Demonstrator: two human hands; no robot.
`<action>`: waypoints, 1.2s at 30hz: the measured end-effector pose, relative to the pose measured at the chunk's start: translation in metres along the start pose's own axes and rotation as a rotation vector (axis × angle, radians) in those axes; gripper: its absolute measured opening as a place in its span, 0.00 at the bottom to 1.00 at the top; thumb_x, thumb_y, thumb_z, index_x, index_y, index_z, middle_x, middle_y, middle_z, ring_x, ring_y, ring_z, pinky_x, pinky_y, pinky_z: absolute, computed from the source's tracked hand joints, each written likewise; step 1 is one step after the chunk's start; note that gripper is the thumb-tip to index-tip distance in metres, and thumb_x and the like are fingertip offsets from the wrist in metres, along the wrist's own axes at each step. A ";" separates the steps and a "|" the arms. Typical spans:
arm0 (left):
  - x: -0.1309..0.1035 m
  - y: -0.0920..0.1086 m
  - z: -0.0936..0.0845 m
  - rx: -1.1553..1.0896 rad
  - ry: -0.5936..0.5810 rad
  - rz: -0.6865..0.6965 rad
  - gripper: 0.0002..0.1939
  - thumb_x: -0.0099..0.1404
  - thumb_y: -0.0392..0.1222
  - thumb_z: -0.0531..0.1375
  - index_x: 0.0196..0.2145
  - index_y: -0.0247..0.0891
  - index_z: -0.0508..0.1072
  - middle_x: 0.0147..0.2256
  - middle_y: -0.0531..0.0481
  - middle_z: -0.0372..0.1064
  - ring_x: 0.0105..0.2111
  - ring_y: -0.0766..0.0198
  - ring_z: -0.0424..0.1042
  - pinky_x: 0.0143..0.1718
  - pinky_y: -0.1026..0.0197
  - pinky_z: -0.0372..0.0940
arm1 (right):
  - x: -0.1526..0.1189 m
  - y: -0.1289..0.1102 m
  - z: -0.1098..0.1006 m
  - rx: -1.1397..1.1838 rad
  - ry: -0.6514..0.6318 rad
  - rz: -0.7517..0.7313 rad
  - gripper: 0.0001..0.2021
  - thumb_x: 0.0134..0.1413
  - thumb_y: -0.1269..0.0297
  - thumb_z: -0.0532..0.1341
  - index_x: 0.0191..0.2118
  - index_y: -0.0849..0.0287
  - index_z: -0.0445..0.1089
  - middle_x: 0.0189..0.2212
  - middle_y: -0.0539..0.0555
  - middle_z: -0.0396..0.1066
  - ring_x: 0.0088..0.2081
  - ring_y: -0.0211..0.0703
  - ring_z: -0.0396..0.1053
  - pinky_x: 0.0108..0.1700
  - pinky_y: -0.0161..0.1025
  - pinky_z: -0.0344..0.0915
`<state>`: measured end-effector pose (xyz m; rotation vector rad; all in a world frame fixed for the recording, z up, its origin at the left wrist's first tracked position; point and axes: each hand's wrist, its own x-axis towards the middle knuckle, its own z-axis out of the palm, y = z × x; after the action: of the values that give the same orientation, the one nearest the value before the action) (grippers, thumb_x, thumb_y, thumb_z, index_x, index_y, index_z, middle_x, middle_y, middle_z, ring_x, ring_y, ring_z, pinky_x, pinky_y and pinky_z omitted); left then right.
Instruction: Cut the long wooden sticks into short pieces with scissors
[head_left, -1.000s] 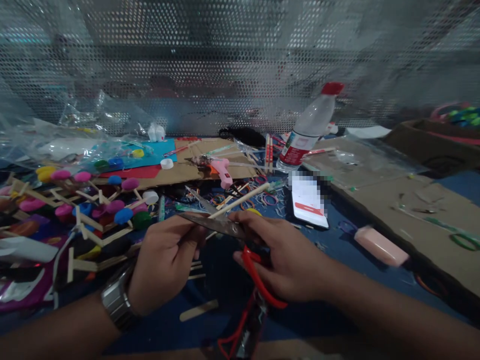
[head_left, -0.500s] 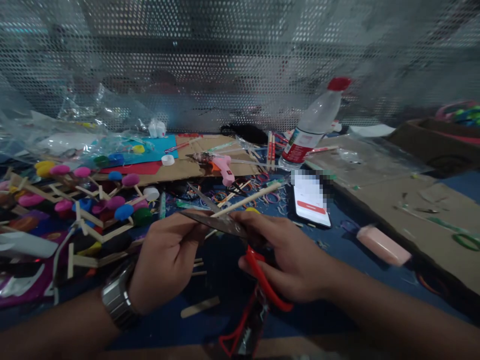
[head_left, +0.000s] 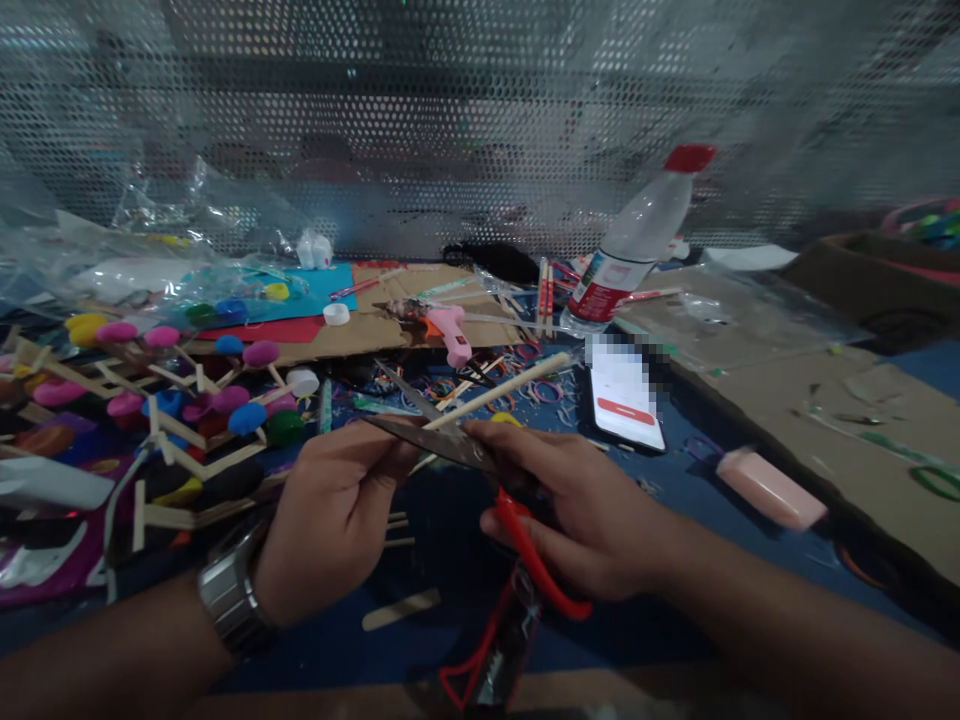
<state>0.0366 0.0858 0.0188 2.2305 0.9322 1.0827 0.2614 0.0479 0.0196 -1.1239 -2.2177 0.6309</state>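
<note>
My left hand (head_left: pixel 334 510), with a metal watch at the wrist, is closed on one end of a thin wooden stick (head_left: pixel 510 390), which slants up to the right. Red-handled scissors (head_left: pixel 536 560) are in my right hand (head_left: pixel 585 505), their open blades crossing the stick near my left fingertips. Below my hands, a flat wooden stick (head_left: pixel 401 608) lies on the dark blue surface. Other short sticks lie partly hidden between my hands.
Wooden stick pieces with coloured round tops (head_left: pixel 247 420) crowd the left. A pink glue gun (head_left: pixel 450 335) lies on cardboard. A bottle (head_left: pixel 622 250), phone (head_left: pixel 626 395) and pink block (head_left: pixel 772 488) are to the right.
My hands and the scissors keep nearly the same pose around the stick. The view has shifted slightly.
</note>
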 end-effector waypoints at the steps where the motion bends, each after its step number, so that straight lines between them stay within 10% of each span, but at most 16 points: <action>1: 0.000 0.000 0.000 -0.007 -0.001 0.001 0.11 0.70 0.36 0.54 0.37 0.43 0.77 0.26 0.54 0.72 0.24 0.66 0.67 0.27 0.65 0.63 | 0.000 0.000 0.000 0.002 -0.005 0.000 0.24 0.62 0.57 0.58 0.60 0.63 0.61 0.33 0.55 0.74 0.28 0.43 0.70 0.31 0.38 0.65; 10: 0.000 -0.003 -0.003 -0.046 -0.007 -0.089 0.12 0.71 0.40 0.54 0.32 0.39 0.75 0.25 0.52 0.69 0.24 0.64 0.67 0.25 0.63 0.61 | 0.001 -0.007 -0.001 0.053 -0.097 0.110 0.20 0.63 0.59 0.58 0.58 0.60 0.60 0.17 0.40 0.58 0.17 0.36 0.55 0.23 0.35 0.51; 22: 0.001 0.003 -0.002 -0.004 -0.091 0.098 0.12 0.67 0.28 0.53 0.36 0.41 0.73 0.30 0.54 0.74 0.29 0.66 0.72 0.32 0.65 0.64 | -0.001 -0.002 0.006 -0.073 0.014 0.001 0.21 0.60 0.55 0.58 0.55 0.61 0.63 0.41 0.60 0.75 0.40 0.52 0.73 0.40 0.44 0.69; 36: 0.001 0.005 -0.005 0.053 -0.089 0.114 0.16 0.62 0.23 0.54 0.36 0.41 0.75 0.31 0.56 0.75 0.32 0.69 0.74 0.36 0.69 0.67 | -0.002 -0.008 0.007 -0.145 -0.064 0.022 0.23 0.65 0.55 0.52 0.58 0.67 0.59 0.37 0.61 0.75 0.32 0.49 0.71 0.33 0.42 0.67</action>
<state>0.0355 0.0840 0.0257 2.3793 0.8149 1.0096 0.2537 0.0408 0.0192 -1.2166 -2.3398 0.5285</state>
